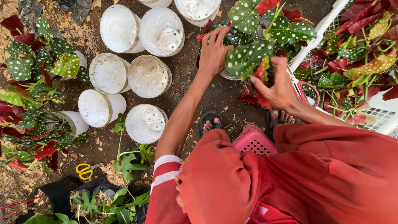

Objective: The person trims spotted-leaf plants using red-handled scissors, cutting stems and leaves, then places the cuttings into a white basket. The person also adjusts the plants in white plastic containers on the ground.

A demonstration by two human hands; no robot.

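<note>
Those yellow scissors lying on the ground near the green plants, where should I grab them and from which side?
Take the yellow scissors by the yellow loop handles, coming straight down from above. They lie flat on bare soil, the handles pointing toward the left of the view and the blades toward the green plant. That leaves the handle side open and keeps the hand off the blades.

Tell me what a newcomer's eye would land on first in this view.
First, the spotted plant at top centre, its green white-dotted leaves with red undersides, where the left hand spreads against the foliage and the right hand grips near the stems. Next, the cluster of white pots lying on their sides on the soil to the left. Small yellow-handled scissors lie on the ground at lower left.
</note>
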